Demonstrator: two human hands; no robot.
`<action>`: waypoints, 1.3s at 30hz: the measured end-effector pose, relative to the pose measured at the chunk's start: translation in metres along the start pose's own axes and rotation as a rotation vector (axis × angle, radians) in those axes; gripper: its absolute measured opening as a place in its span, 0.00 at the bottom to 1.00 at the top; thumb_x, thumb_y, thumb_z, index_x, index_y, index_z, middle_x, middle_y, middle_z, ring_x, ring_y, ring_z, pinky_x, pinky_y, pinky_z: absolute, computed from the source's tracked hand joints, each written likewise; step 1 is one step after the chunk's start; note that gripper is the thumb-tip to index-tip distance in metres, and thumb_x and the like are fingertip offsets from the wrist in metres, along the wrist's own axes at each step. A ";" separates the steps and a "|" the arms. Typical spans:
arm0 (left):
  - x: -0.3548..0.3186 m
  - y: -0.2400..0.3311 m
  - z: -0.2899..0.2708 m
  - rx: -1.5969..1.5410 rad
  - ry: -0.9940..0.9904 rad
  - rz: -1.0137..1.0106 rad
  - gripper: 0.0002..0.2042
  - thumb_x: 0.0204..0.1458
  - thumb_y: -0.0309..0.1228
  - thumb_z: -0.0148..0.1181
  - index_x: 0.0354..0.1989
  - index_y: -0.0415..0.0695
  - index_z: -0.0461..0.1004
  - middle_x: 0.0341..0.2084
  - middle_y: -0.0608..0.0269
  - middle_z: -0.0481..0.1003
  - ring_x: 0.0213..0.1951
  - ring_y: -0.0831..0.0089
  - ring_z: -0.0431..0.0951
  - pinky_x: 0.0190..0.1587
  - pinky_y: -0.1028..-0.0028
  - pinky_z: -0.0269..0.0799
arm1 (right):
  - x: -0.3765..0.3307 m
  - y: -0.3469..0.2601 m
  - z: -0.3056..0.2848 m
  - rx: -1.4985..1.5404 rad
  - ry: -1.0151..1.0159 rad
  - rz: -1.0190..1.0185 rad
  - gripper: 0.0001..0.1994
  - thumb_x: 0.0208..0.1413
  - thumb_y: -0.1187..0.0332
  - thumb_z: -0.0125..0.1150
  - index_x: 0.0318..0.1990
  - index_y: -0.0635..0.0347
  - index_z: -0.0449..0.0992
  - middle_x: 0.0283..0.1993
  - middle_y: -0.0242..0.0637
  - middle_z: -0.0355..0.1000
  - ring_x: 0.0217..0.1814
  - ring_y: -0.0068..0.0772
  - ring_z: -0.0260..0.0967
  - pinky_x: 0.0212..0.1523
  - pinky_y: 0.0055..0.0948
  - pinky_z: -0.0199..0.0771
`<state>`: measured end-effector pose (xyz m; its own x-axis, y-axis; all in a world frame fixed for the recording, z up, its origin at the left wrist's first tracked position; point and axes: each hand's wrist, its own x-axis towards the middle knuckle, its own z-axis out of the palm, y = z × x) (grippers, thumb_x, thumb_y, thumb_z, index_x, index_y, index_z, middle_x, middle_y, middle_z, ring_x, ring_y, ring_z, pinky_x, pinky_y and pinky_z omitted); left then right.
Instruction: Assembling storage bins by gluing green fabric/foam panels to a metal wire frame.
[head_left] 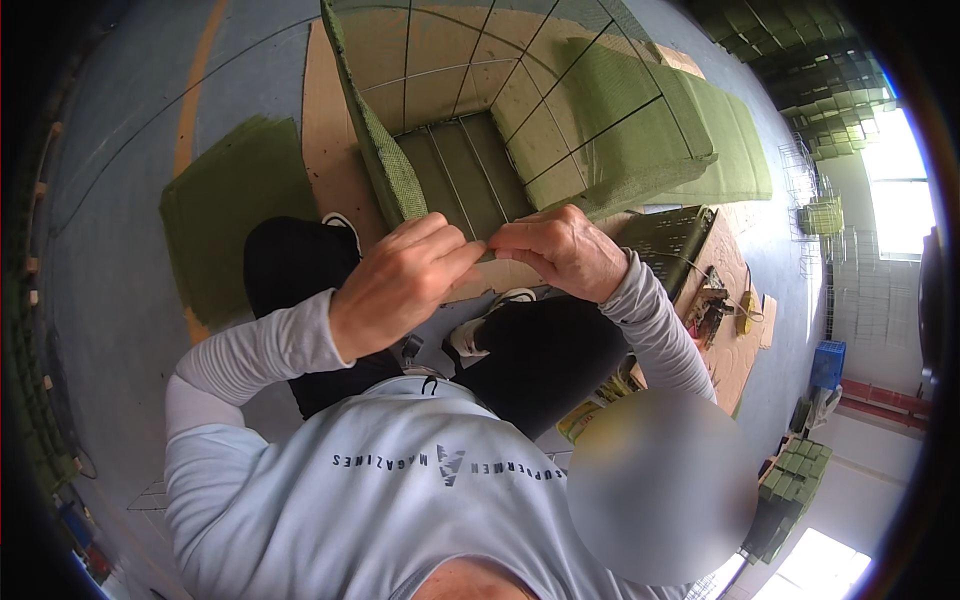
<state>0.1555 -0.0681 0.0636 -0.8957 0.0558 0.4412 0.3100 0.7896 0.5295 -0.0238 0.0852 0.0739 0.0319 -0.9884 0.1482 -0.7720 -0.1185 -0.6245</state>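
Observation:
A wire-framed box covered in green woven mesh (395,165) stands open in front of me, its wire grid showing along the sides and bottom. At its near lower edge, my left hand (400,285) and my right hand (562,250) meet with fingertips almost touching. Both hands are closed in a pinch at this edge of the box. The exact bit of mesh or wire between the fingertips is mostly hidden by the fingers.
Brown cardboard (318,110) lies under the box. A green mesh panel (240,215) is on the floor at left. To the right, a dark green perforated container (668,240) stands beside cardboard with small tools (708,305). Stacked green pieces (800,60) stand farther back.

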 end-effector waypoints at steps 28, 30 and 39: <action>0.019 -0.065 -0.040 -0.085 -0.389 0.429 0.06 0.44 0.27 0.63 0.26 0.40 0.73 0.25 0.62 0.70 0.34 0.65 0.72 0.41 0.69 0.70 | 0.015 -0.036 0.031 -0.175 0.314 -0.208 0.08 0.48 0.73 0.66 0.35 0.66 0.75 0.33 0.44 0.75 0.35 0.44 0.76 0.39 0.37 0.76; 0.021 -0.063 -0.042 -0.090 -0.414 0.424 0.06 0.45 0.28 0.64 0.25 0.40 0.73 0.24 0.62 0.70 0.34 0.65 0.72 0.41 0.68 0.70 | 0.018 -0.051 0.050 -0.233 0.310 -0.118 0.10 0.49 0.70 0.65 0.35 0.65 0.72 0.35 0.41 0.74 0.37 0.41 0.76 0.38 0.35 0.76; 0.029 -0.068 -0.047 -0.217 -0.556 0.394 0.10 0.47 0.32 0.63 0.26 0.39 0.72 0.24 0.62 0.70 0.32 0.64 0.71 0.40 0.64 0.69 | 0.023 -0.045 0.051 -0.072 0.353 0.024 0.09 0.51 0.68 0.65 0.27 0.60 0.70 0.23 0.40 0.71 0.26 0.44 0.71 0.27 0.37 0.70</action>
<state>0.1238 -0.1488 0.0746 -0.7159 0.6609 0.2250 0.6486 0.5103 0.5647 0.0446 0.0627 0.0663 -0.1984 -0.8956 0.3982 -0.8130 -0.0766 -0.5773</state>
